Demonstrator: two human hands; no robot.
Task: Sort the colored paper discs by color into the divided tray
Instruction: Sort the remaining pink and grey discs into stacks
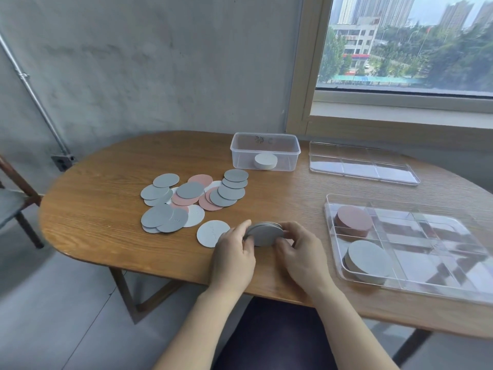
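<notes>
Hands, left and right, both grip a grey paper disc stack above the wooden tabletop.

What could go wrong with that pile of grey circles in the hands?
The grey stack is pinched only at its edges between the left hand and right hand, so discs might slide out and scatter. Dropped ones could land on the loose pile, mixing colours again. The tray sits near the table edge; a bump might shove it off.
</notes>
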